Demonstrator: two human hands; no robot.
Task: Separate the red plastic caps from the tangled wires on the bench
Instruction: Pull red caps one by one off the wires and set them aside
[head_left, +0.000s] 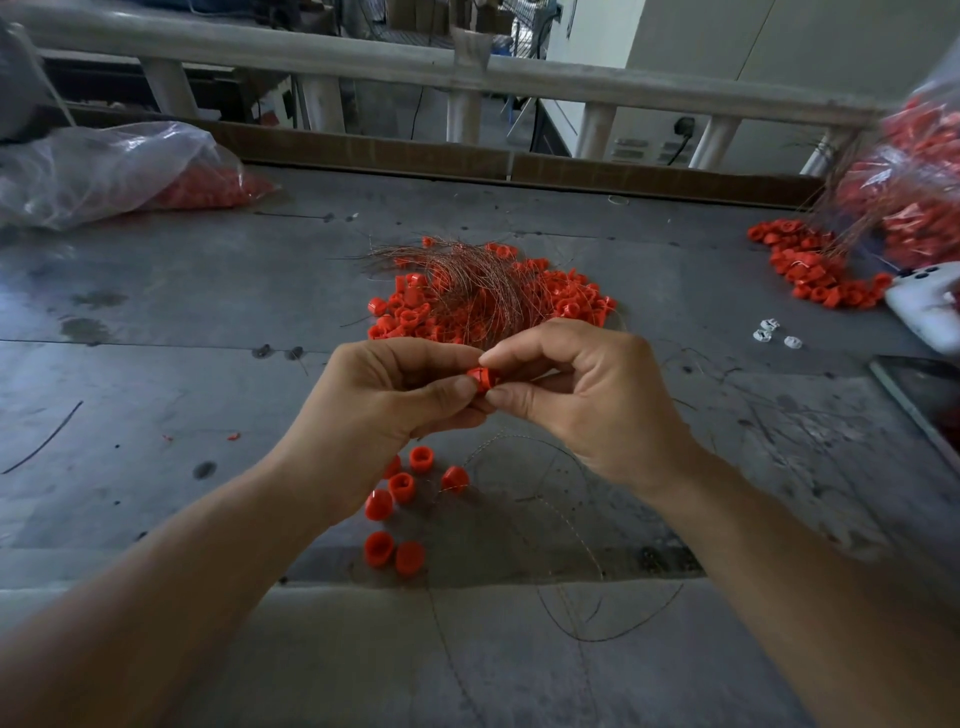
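Nearest me, about 7 loose red caps (402, 486), small, round and hollow, lie on the grey bench (156, 364) just inside its near edge, w/ a thin wire (545, 499) curling beside them. Bare bench spreads L & R of them. Above them my left hand (395, 395) and right hand (587, 395) meet, thumb & forefinger of each pinching 1 red cap (480, 378). Beyond lies a pile of caps (566, 306) tangled in coppery wires (467, 275). Farthest: left bag (114, 166) & right bag (914, 171), both clear, holding caps.
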